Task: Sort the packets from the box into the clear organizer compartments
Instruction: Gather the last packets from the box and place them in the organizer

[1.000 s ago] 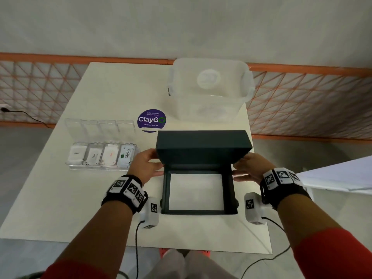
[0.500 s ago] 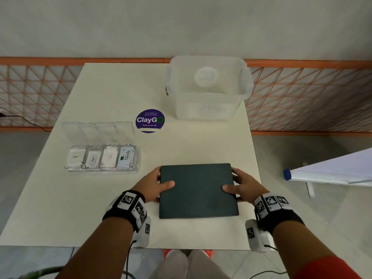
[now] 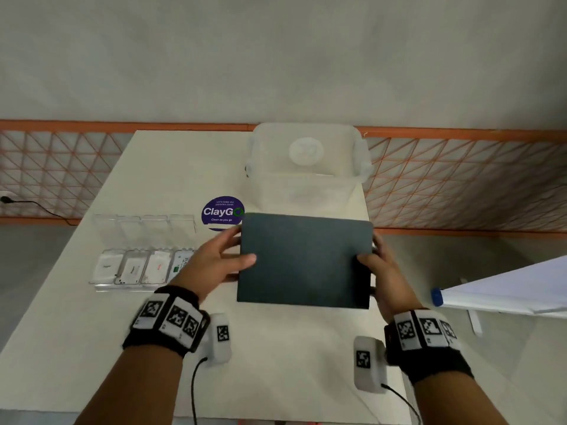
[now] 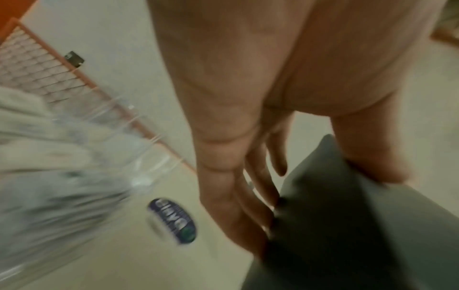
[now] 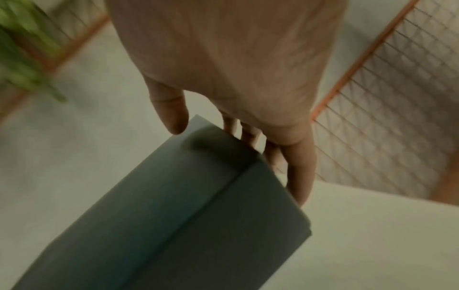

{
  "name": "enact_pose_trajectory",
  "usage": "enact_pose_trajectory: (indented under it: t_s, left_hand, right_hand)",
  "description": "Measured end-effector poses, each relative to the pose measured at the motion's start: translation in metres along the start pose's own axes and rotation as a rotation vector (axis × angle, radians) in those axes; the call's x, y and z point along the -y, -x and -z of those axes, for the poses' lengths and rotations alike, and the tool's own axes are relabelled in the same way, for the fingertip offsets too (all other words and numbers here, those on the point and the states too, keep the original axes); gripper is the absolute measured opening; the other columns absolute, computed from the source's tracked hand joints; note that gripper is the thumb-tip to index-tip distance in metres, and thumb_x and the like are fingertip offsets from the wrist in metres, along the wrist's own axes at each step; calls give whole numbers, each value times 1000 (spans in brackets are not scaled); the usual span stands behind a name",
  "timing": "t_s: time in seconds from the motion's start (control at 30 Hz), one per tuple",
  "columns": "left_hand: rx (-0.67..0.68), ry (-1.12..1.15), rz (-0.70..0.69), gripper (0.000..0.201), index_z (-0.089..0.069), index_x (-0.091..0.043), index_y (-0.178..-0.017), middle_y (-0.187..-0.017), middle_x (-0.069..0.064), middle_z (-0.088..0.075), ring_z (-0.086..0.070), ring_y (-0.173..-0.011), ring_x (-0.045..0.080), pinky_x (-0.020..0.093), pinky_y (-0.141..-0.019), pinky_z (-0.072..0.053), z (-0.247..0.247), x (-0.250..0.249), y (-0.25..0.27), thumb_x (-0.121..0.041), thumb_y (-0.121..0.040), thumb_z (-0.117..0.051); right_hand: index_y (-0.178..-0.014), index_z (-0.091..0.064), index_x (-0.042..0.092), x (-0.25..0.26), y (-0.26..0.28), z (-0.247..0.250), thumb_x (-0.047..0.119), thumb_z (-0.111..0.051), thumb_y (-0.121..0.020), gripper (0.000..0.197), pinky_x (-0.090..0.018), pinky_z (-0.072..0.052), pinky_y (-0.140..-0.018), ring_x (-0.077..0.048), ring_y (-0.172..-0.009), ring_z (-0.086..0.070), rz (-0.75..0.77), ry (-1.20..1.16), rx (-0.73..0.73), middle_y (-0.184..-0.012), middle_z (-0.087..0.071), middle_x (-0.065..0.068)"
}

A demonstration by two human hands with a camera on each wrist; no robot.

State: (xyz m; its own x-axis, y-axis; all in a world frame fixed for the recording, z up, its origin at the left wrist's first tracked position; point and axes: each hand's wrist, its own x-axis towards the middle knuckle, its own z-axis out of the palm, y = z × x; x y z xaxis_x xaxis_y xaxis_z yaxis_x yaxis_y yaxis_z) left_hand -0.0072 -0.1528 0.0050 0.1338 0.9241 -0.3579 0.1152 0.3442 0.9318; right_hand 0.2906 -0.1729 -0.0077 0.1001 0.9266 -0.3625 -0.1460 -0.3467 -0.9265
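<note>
The dark green box [image 3: 303, 260], lid closed, is lifted off the white table [image 3: 76, 348] between both hands. My left hand [image 3: 219, 260] grips its left side, thumb on the lid and fingers [image 4: 255, 198] under the edge of the box [image 4: 347, 225]. My right hand [image 3: 379, 265] grips the right side of the box [image 5: 174, 212], thumb on top and fingers [image 5: 298, 176] down the side. The clear organizer [image 3: 144, 266] lies open at left, with white packets [image 3: 133, 268] in its compartments; my left hand hides part of the rightmost one.
A large translucent plastic tub [image 3: 306, 164] stands at the table's far end, just behind the box. A round purple ClayGo sticker [image 3: 222, 212] lies between organizer and tub. An orange mesh fence [image 3: 460, 179] runs behind the table. A white board [image 3: 506, 296] juts in at right.
The lid came down onto the box and closed. Both hands then took the closed box by its sides and lifted it up and away from me, toward the tub.
</note>
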Motion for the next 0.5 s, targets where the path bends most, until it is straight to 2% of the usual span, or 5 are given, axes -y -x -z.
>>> enact_pose_trajectory:
  t_s: [0.07,0.17,0.27,0.37,0.5]
  left_hand:
    - [-164,43,-127,41,-57,-32,-121,-119,-8,-67,-69,-99,10,32,-74,-55,-2,-35,-10,-20,-85,-72]
    - [-338,4,-314,27,-58,-33,-105,-100,-12,-73,-69,-90,4,27,-69,-54,-7,-91,-31,-37,-83,-73]
    - [-460,-75,-435,26,-54,-32,-101,-85,-13,-73,-67,-80,-3,21,-66,-51,-13,-140,-71,-45,-84,-69]
    - [-503,-231,-438,29,-50,-28,-114,-96,-9,-66,-65,-88,8,23,-71,-48,-16,-168,-119,-40,-91,-62]
    - [-496,-479,-366,33,-53,-16,-129,-117,3,-64,-58,-98,15,20,-77,-39,-15,-163,-173,-29,-99,-52]
  right_hand:
    - [-131,-51,32,34,-4,-3,-1,-48,-95,49,-34,-51,-77,-6,-102,-63,139,-44,-27,-121,-64,10]
    - [-118,-58,26,89,-21,-16,-2,-52,-96,37,-24,-54,-78,-1,-98,-67,383,-97,-85,-117,-68,9]
    - [-130,-60,17,138,-58,-31,14,-54,-95,36,-26,-55,-84,-9,-107,-67,534,19,-211,-123,-69,-1]
    - [-135,-58,15,165,-107,-45,24,-51,-98,39,-35,-52,-93,-17,-111,-63,519,256,-359,-124,-67,-2]
    - [-123,-63,13,161,-167,-59,24,-46,-100,31,-27,-38,-80,-27,-106,-60,378,468,-422,-110,-65,-4]
